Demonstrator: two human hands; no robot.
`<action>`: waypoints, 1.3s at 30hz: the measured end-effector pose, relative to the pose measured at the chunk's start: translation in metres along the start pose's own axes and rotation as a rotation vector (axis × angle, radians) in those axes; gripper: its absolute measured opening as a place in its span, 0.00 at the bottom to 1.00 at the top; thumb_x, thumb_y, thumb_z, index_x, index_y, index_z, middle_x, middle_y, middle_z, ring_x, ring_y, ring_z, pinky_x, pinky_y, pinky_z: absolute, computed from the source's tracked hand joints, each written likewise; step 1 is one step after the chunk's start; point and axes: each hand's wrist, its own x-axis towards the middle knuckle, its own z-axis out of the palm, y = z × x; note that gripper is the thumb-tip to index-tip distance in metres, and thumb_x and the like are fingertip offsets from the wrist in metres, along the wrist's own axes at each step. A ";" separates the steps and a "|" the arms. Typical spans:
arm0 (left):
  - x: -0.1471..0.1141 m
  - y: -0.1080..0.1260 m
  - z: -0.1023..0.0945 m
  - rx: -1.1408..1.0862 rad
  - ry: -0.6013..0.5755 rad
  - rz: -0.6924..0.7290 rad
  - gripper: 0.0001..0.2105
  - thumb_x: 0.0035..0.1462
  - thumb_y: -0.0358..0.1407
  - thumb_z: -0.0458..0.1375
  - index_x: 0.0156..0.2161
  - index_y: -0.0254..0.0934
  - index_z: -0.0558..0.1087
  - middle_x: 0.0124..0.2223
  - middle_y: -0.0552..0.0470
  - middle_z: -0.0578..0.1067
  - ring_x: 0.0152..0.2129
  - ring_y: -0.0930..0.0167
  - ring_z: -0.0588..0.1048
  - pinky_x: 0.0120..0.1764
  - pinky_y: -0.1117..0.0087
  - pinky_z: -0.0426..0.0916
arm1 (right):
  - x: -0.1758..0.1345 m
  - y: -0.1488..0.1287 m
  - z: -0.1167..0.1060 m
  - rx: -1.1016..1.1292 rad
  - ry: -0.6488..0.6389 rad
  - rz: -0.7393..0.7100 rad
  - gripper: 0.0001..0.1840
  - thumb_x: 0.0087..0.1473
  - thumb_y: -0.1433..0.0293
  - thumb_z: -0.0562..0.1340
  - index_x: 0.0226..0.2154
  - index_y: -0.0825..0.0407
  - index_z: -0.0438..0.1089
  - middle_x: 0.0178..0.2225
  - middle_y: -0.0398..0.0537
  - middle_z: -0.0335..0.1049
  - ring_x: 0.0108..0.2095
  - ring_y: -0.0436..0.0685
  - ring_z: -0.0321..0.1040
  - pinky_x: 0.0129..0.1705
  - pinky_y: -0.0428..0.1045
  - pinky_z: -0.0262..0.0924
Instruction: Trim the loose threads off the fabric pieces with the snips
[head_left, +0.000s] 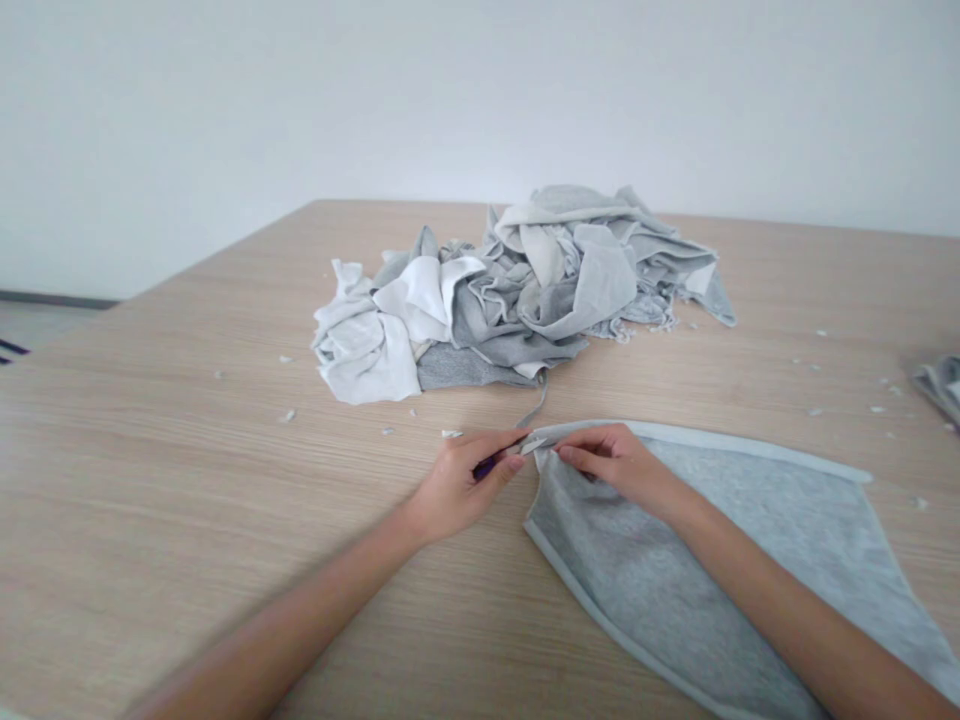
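Note:
My left hand is closed around small thread snips; a bit of purple handle shows inside the fingers. The metal blades point right, at the corner of a light grey knit cloth piece. With thumb and fingertips, my right hand pinches that cloth by its upper left edge, just beside the blades. The cloth has pale, thick edges and spreads to the lower right, partly under my right forearm. Whether the blades are parted cannot be made out.
A heap of grey and white cloth scraps lies beyond my hands, with a thin strip trailing toward them. Small white lint bits dot the wooden table. Another grey cloth sits at the right edge. A pale wall stands behind.

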 end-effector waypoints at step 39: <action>-0.011 -0.002 -0.004 0.137 -0.090 0.116 0.15 0.67 0.37 0.56 0.55 0.34 0.75 0.38 0.46 0.81 0.31 0.70 0.79 0.35 0.72 0.72 | -0.038 -0.024 -0.006 -1.026 -0.080 -0.335 0.11 0.58 0.76 0.61 0.33 0.50 0.79 0.35 0.51 0.77 0.38 0.61 0.72 0.44 0.55 0.63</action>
